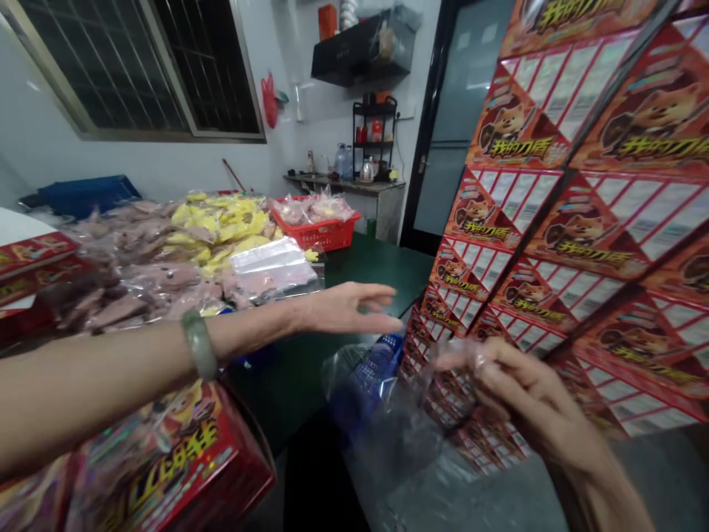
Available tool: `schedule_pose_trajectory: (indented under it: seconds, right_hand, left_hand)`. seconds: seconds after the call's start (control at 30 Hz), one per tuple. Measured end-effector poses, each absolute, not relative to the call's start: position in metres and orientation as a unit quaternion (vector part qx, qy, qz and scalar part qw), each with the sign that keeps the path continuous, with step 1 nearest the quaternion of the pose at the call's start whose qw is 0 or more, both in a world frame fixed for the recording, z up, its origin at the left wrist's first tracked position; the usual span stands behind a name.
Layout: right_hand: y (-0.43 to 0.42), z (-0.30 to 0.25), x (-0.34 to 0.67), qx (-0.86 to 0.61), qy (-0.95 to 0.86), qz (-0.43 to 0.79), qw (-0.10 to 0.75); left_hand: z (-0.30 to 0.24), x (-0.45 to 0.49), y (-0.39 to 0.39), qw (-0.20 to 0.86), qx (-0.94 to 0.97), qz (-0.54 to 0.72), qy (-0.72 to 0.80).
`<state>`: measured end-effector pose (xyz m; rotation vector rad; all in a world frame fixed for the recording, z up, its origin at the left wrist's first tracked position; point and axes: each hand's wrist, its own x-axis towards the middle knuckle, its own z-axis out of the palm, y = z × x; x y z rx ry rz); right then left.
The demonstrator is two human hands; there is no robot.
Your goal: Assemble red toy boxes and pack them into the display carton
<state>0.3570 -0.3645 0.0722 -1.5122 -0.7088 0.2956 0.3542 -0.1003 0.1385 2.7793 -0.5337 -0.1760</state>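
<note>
My right hand (515,377) pinches the upper edge of a clear plastic bag (399,443), which hangs down below it, blurred by motion. Stretched out across the green table, my left hand (354,307) has its fingers apart and holds nothing. It is near the bag's upper part but not touching it. A green bangle (198,343) circles the left wrist. Under the left forearm stands a printed red box (171,458). Behind the left hand lies a stack of flat clear bags (274,262).
Bagged pink pieces (160,277) and yellow pieces (221,222) are heaped on the green table (371,258). A red basket (326,233) holds more bags. Stacked printed boxes (576,229) rise on the right. A blue basket (377,362) sits below the table edge.
</note>
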Motion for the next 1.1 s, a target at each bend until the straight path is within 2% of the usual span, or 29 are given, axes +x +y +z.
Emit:
schedule_pose_trajectory:
  seconds: [0.07,0.1,0.17,0.23,0.4,0.5,0.63,0.77,0.87,0.93,1.0,1.1]
  right_hand:
    - [-0.355,0.069,0.347,-0.666,-0.36,0.182,0.628]
    - [-0.35,0.069,0.342,-0.659,-0.381,0.191,0.619]
    - [-0.339,0.068,0.333,-0.655,-0.416,0.167,0.609]
    - [-0.331,0.069,0.323,-0.671,-0.429,0.103,0.596]
    - [-0.32,0.061,0.297,-0.704,-0.367,-0.046,0.606]
    - [-0.311,0.044,0.285,-0.702,-0.334,-0.051,0.627]
    - [-0.301,0.034,0.283,-0.739,-0.41,-0.003,0.534]
    - [-0.283,0.077,0.278,-0.735,-0.42,-0.128,0.517]
    - [-0.248,0.123,0.256,-0.669,-0.572,-0.157,0.447]
    - [-0.214,0.14,0.239,-0.612,-0.691,-0.096,0.372]
    - [-0.18,0.143,0.226,-0.567,-0.763,0.041,0.308]
    - [-0.144,0.13,0.219,-0.537,-0.762,0.191,0.309]
  left_hand:
    - [0.144,0.327,-0.129,0.387,0.885,-0.071,-0.249]
    - [0.141,0.314,-0.14,0.461,0.847,-0.075,-0.253]
    - [0.131,0.29,-0.153,0.555,0.795,-0.111,-0.218]
    - [0.123,0.269,-0.152,0.582,0.789,-0.145,-0.135]
    - [0.123,0.21,-0.125,0.552,0.82,-0.147,0.035]
    - [0.121,0.168,-0.119,0.556,0.815,-0.138,0.089]
    - [0.118,0.119,-0.117,0.549,0.818,-0.058,0.161]
    - [0.13,0.09,-0.106,0.403,0.894,-0.003,0.195]
    - [0.144,0.082,-0.1,0.29,0.941,0.016,0.171]
    - [0.152,0.077,-0.096,0.251,0.956,0.039,0.144]
    - [0.158,0.068,-0.088,0.218,0.964,0.074,0.135]
    - [0.161,0.042,-0.066,0.194,0.955,0.115,0.193]
